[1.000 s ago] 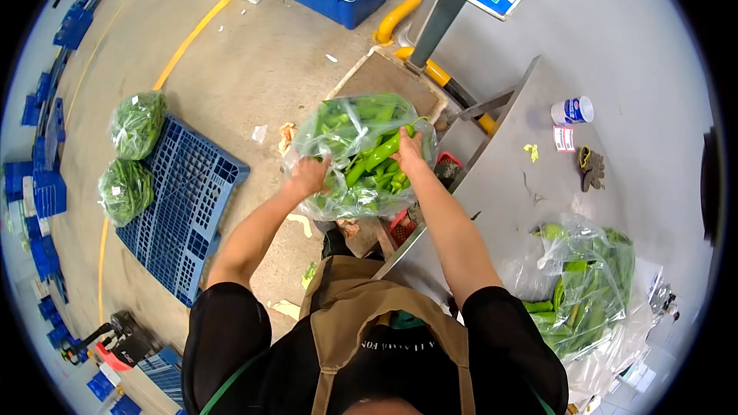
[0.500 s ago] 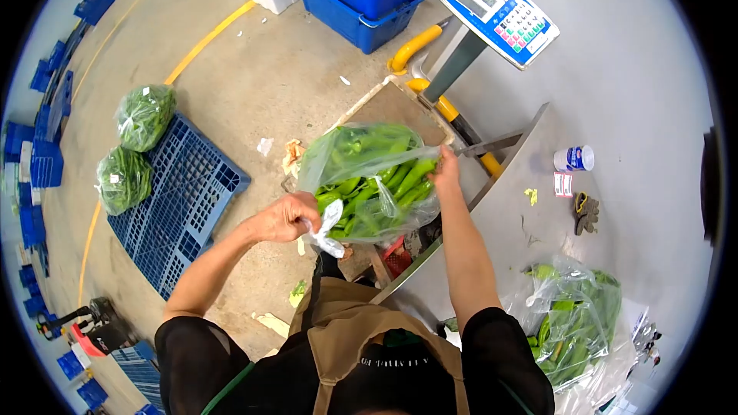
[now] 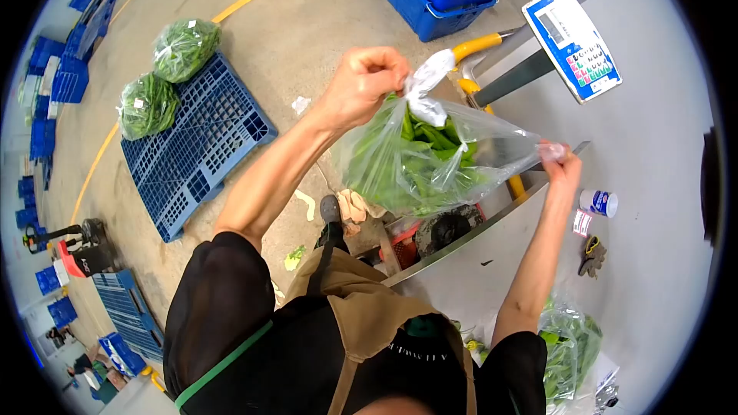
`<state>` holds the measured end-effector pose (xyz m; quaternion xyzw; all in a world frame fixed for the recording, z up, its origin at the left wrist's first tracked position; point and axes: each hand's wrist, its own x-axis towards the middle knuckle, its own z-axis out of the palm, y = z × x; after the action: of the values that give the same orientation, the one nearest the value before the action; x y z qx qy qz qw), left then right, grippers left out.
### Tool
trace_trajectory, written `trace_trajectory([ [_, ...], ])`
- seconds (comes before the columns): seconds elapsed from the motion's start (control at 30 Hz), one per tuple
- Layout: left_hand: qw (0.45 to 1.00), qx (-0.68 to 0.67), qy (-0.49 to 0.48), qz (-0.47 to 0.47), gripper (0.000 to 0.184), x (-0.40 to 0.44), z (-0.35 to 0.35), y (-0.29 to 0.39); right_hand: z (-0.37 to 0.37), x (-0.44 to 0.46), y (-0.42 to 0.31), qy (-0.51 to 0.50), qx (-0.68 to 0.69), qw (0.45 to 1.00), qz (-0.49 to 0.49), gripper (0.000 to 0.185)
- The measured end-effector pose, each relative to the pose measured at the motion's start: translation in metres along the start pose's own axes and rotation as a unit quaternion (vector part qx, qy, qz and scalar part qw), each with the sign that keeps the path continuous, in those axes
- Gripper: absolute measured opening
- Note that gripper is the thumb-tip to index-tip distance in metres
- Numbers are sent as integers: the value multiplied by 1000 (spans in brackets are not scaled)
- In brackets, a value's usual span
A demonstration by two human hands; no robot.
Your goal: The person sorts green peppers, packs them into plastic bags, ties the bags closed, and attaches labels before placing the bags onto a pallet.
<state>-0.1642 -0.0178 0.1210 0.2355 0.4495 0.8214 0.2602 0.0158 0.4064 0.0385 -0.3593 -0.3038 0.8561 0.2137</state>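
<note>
A clear plastic bag (image 3: 415, 173) of green peppers hangs between my hands, over the floor and the edge of the metal table. My left hand (image 3: 365, 84) is closed on one corner of the bag, beside a bunched white piece of plastic (image 3: 427, 88). With closed fingers, my right hand (image 3: 561, 161) grips the opposite corner, stretched out to the right. The peppers show through the plastic and sag at its bottom.
The scale display (image 3: 573, 42) stands at the upper right, near blue crates (image 3: 434, 19). On the left, two bags of greens (image 3: 186, 50) rest by a blue pallet (image 3: 196, 146). A cup (image 3: 598, 202), a glove (image 3: 592, 257) and another pepper bag (image 3: 573, 346) lie on the metal table (image 3: 492, 277).
Both hands have moved apart, pulling the bag's corners wide. My left hand has risen with the white bunched plastic beside it. The view has shifted, with the scale display now farther right.
</note>
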Motion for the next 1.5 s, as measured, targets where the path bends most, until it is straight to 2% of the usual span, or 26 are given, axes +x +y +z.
trace_trajectory([
  [0.07,1000,19,2,8,4,19,3,-6,-6,-13,-28,10,138,990,21,4],
  [0.17,1000,-18,6,20,8,47,-16,-30,-9,-7,-19,34,65,997,-29,6],
  [0.27,997,69,31,2,9,66,-25,-54,6,5,12,95,-75,991,-63,7],
  [0.3,994,100,35,-4,9,72,-23,-57,26,-4,23,101,-57,991,-69,6],
  [0.33,982,185,24,3,14,73,-18,-58,17,5,27,-4,-39,997,-65,5],
  [0.37,973,231,18,-2,16,72,-16,-59,8,15,33,-28,-2,999,-46,7],
  [0.4,961,276,6,0,19,73,-15,-59,9,8,38,-44,-18,998,-48,8],
  [0.43,952,307,5,-7,20,70,-12,-58,29,-9,43,33,-21,998,-56,8],
  [0.47,941,337,4,-11,22,65,-11,-58,20,-7,48,12,-45,998,-48,7],
  [0.5,947,321,-5,9,25,62,-16,-64,24,-18,52,9,-36,999,-33,7],
  [0.53,944,331,0,1,28,60,-21,-69,18,-24,57,-42,-37,998,-38,8],
  [0.6,946,323,0,38,31,57,-31,-80,21,-40,58,-36,-65,996,-39,13],
  [0.7,941,338,23,22,38,45,-13,-59,37,-63,60,10,-128,990,-64,38],
  [0.8,945,314,51,76,39,31,5,-43,30,-80,51,-14,-155,986,-59,50],
  [0.87,946,289,67,129,37,21,19,-33,29,-86,51,9,-190,978,-84,45],
  [0.97,972,198,5,124,31,-8,52,-31,28,-91,55,16,-216,966,-141,38],
  [1.03,962,218,-107,124,22,-19,73,-41,28,-97,65,-7,-238,950,-200,34],
  [1.1,946,290,-120,78,15,-23,96,-55,33,-103,81,-47,-265,923,-276,29],
  [1.2,925,366,-80,-61,16,-17,104,-84,40,-115,105,-99,-357,897,-240,24],
  [1.23,895,437,-92,-18,16,-10,92,-105,43,-116,112,-114,-391,887,-217,23],
  [1.3,813,568,-114,52,16,-5,56,-164,39,-92,133,-158,-496,822,-232,20],
  [1.37,585,797,-148,11,15,-10,31,-195,26,-67,165,-168,-600,753,-212,24],
  [1.4,544,821,-173,-17,17,-17,10,-212,33,-61,170,-144,-588,784,-134,31],
  [1.43,577,773,-182,-190,18,-11,12,-208,22,-40,190,-124,-602,774,-149,35],
  [1.47,543,786,-225,-190,24,-17,-5,-218,27,-30,195,-86,-605,784,-107,38],
  [1.5,524,746,-310,-270,25,-21,-15,-224,28,-18,199,-51,-604,792,-76,39],
])
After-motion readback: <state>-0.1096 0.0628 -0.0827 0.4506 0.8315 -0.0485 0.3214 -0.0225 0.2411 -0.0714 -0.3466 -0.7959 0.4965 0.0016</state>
